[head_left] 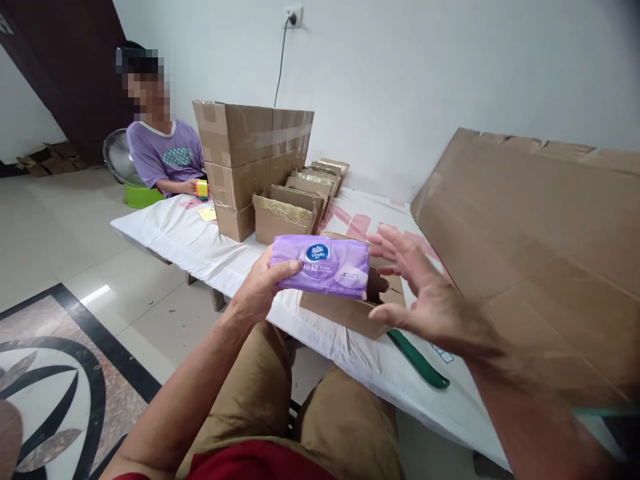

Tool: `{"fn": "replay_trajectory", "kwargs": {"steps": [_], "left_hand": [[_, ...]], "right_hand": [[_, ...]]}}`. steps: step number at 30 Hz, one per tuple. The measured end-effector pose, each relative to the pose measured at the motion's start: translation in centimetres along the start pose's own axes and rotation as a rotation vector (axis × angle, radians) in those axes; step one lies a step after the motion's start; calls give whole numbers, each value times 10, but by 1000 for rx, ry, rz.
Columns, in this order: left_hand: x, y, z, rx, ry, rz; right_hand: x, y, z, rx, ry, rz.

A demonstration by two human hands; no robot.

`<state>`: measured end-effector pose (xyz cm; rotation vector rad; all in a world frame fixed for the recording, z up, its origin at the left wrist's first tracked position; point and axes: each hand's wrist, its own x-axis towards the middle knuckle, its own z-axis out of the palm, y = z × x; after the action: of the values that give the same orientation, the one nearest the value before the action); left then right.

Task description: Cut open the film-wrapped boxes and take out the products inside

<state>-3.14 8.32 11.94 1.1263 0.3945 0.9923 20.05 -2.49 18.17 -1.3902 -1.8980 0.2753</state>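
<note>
A purple pack of tissues (330, 283) with a blue oval label is gripped at its left end by my left hand (263, 280), thumb on top. To the right of the pack, my right hand (417, 283) is open, its fingers and thumb spread apart and slightly blurred. A gap separates it from the pack. Below and behind the pack sits an open cardboard box (345, 315), partly hidden by the pack and my right hand; I cannot make out its contents. A green curved handle or strip (420, 360) lies beside the box, under my right hand.
Stacked cardboard boxes (247, 173) stand on the white-covered table (320, 333), with a row of open boxes (285, 210) beside them. A large cardboard sheet (540, 267) leans at right. Across the table, a person in a purple shirt (167, 153) holds a yellow-and-red item (201, 189).
</note>
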Motion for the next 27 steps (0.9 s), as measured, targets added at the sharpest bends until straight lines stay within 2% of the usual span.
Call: {"fn": "replay_trajectory", "kwargs": {"steps": [2, 4, 7, 9, 12, 14, 18, 21, 24, 27], "left_hand": [[1, 9, -2, 23, -7, -42], [2, 19, -6, 26, 18, -49], [2, 33, -14, 32, 67, 72], [2, 40, -21, 126, 62, 176], [-2, 44, -39, 284, 88, 238], [-7, 42, -59, 326, 140, 211], [-24, 21, -112, 379, 245, 132], [-28, -9, -152, 416, 310, 47], [-12, -46, -180, 448, 329, -13], [26, -73, -191, 529, 292, -19]], "right_hand": [[0, 0, 17, -18, 19, -14], [6, -3, 33, 25, 109, -39], [24, -10, 45, 184, 296, -50], [38, -15, 51, 287, 365, -52], [53, -24, 70, 327, 382, -51], [56, -29, 96, 321, 369, -35], [59, -22, 174, 371, 341, 68], [65, 7, 236, 410, 354, 201], [75, 47, 279, 384, 395, 300], [90, 84, 297, 296, 489, 330]]}}
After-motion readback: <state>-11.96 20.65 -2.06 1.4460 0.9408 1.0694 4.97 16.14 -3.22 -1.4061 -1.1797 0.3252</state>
